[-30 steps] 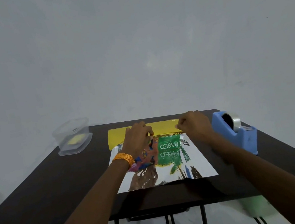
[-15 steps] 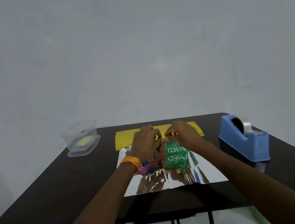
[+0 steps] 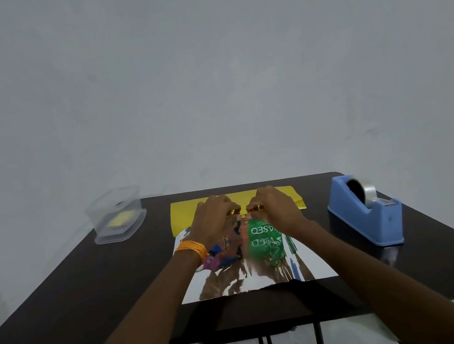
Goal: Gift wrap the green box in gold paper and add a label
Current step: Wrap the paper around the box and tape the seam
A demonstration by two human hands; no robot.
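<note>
While both hands pinched the gold paper's [image 3: 185, 217] far edge, the green box [image 3: 265, 242] lay beneath.
Left hand [image 3: 216, 220] and right hand [image 3: 274, 209] gripped the fold near together on the bench [image 3: 89, 278].

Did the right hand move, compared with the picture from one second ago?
Yes. The right hand moved left, away from the blue tape dispenser, toward the left hand at the middle of the gold paper's far edge.

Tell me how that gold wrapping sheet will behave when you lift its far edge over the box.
The gold paper looks thin and foil-like, with a mirror-bright inner side, so it will probably flop rather than hold shape. Its rippled reflections suggest it creases easily. It likely feels slick, so the left hand and right hand, pinching at the far fold, may need to hold it against the green box.
</note>
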